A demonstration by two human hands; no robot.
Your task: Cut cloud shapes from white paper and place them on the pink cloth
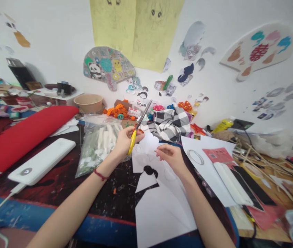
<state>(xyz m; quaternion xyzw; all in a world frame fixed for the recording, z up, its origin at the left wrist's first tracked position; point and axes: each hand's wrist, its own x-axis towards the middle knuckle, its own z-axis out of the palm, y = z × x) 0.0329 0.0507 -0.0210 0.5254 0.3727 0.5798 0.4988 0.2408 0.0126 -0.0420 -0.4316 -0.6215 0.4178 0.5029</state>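
My left hand (125, 140) is closed around scissors (133, 139) with yellow handles. Their blades point up and away, towards the wall. My right hand (171, 156) has its fingertips pinched together at the right side of a white paper piece (150, 142) with a wavy top edge. What they pinch is too small to make out. Faint pencil outlines show on that paper. Beneath my hands lie a large white sheet (164, 217), a cut white scrap (145, 182) and a small black round shape (148, 170).
Left of my hands are a clear plastic bag (95, 144) of white and green parts, a white power bank (43, 160) with its cable, and a red roll (30, 134). Checked cloth (171, 124) lies behind. Papers (200, 162) and thin wooden strips (254, 155) crowd the right.
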